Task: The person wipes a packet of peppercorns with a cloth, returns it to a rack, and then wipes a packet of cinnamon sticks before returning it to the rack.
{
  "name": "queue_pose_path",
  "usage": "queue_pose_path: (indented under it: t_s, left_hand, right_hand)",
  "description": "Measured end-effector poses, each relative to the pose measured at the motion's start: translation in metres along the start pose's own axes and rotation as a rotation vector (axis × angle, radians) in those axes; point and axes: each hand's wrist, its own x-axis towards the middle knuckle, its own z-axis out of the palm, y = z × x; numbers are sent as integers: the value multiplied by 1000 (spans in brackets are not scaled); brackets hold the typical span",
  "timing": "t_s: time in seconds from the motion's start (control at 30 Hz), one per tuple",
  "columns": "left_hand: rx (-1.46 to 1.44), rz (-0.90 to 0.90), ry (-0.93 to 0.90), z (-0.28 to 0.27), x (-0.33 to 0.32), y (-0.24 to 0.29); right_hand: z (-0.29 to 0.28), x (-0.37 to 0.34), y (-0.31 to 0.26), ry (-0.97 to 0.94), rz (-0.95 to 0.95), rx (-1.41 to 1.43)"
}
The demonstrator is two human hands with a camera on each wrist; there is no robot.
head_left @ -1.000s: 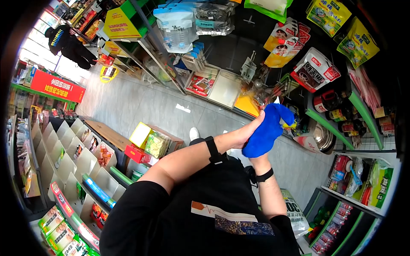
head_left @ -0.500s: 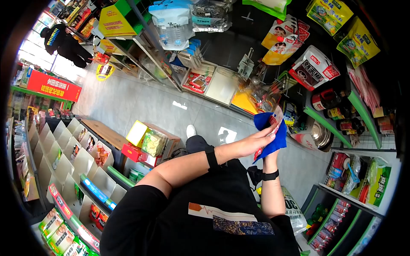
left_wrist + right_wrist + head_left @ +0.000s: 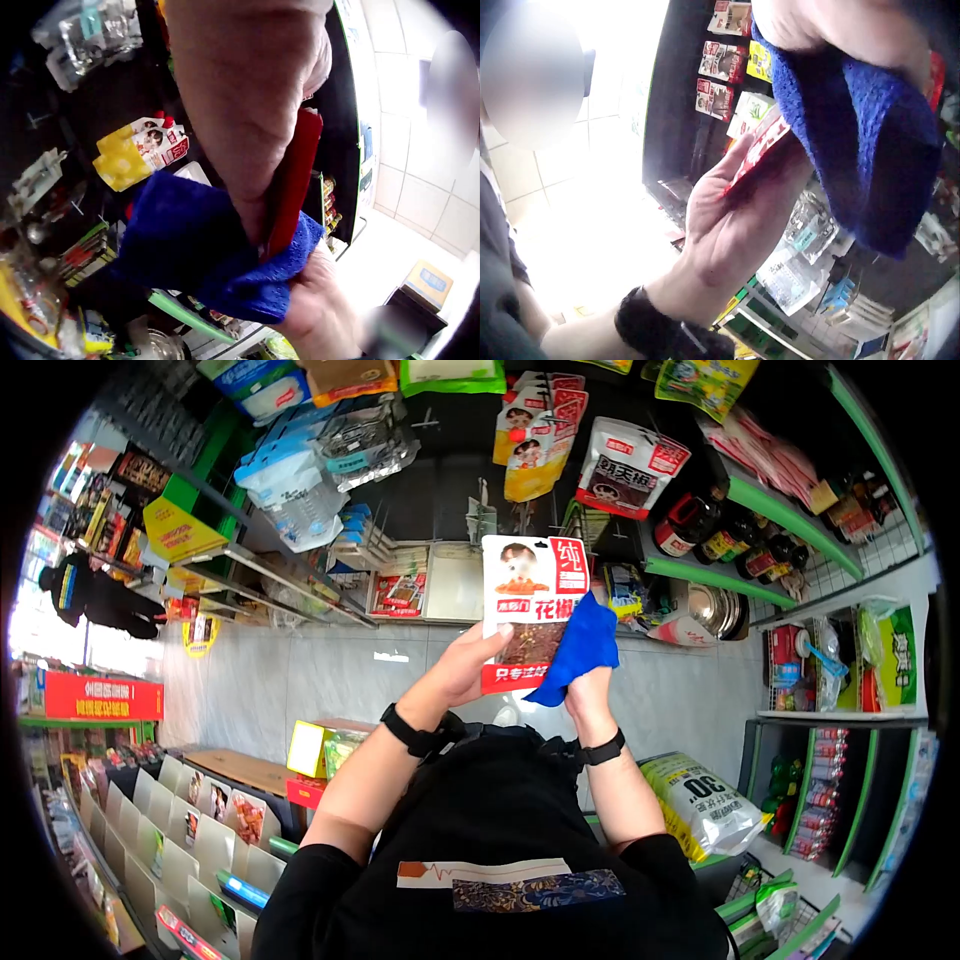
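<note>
Red-and-white flat plastic packet [image 3: 525, 575] in my left grip [image 3: 465, 665], deep blue fuzzy cloth [image 3: 582, 645] in my right grip [image 3: 590, 695]

Grey tiled floor [image 3: 310, 675] spreads below my arms, and ahead of me stands a black display panel [image 3: 450, 470] hung with pouches. To my left is a rack of cream upright dividers [image 3: 172, 820]; to my right, a green-edged metal shelf [image 3: 715, 582] carries dark bottles with red and yellow labels [image 3: 725, 545]. Nearer me on that side lies a bulky yellow-and-white plastic sack [image 3: 705, 805].

I hold the packet in the air in front of my black shirt [image 3: 480, 810], its printed face turned toward me and its hanging hole at the top. Reddish-brown bits show in its lower part, above a red bottom band. The cloth lies against the packet's lower right side, covering part of its face, with one corner pointing down toward the bottom edge.

My left grip is closed on the packet's lower left edge, thumb on the front and fingers behind. My right grip is closed on the cloth, which hides most of its fingers. Each wrist wears a black strap [image 3: 603, 748].
</note>
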Motion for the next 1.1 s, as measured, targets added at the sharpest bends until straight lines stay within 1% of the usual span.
queue_pose_path:
  t_s: [0.07,0.1,0.13,0.2,0.23,0.27,0.33,0.37,0.47,0.57,0.63,0.67,0.7,0.73,0.8,0.83,0.87,0.9,0.93,0.97,1.07,1.1]
  left_hand:
    - [118,9,-19,-4,-5,3]
    - [125,-12,-9,-6,-10,8]
    - [184,-35,-3,-7,-12,11]
    - [301,-86,-1,-8,-16,14]
    - [336,-133,14,-5,-18,16]
    - [359,-148,12,-6,-17,13]
    - [404,-171,19,-9,-17,9]
    - [406,-169,22,-9,-18,8]
    - [531,-203,-6,-18,-22,11]
    - [587,-233,-17,-15,-24,15]
    - [605,-266,-20,-8,-23,20]
    - [671,-262,-50,-6,-20,21]
    - [734,-258,-78,-4,-18,21]
    - [796,-254,-103,-1,-17,21]
    - [827,-274,-85,4,-13,22]
    - [833,-270,-77,2,-11,22]
    - [839,-265,-69,0,-10,23]
    - [766,-290,-46,0,-9,26]
    - [769,-300,-34,0,-9,29]
    - [771,-312,-22,1,-9,33]
    - [770,-358,-26,-3,-5,38]
    - [793,-370,-40,0,-4,40]
  right_hand:
    - [-8,4,-12,-100,-11,-109]
    - [-8,9,-19,-124,71,-21]
    - [-6,13,-27,-142,67,49]
    - [-3,13,-31,-58,223,241]
    - [0,12,-29,-45,152,283]
    - [-3,12,-18,-54,20,124]
    - [1,12,-10,40,18,152]
    - [1,10,-8,100,161,280]
    - [-5,9,-18,60,263,386]
    - [-10,6,-25,-54,152,202]
    - [-12,10,-23,-73,13,96]
    - [-14,14,-20,-83,-54,42]
    - [-24,20,-8,-74,-176,-146]
    - [-29,22,0,-1,-212,-214]
    - [-33,28,11,135,-284,-344]
    - [-41,31,12,108,-318,-458]
    - [-45,30,14,98,-469,-504]
    - [-46,30,6,10,-479,-482]
    - [-49,29,1,-77,-485,-460]
    - [-59,32,8,-192,-532,-600]
    - [-70,32,-21,-429,-384,-501]
    - [-60,32,-50,-482,-653,-829]
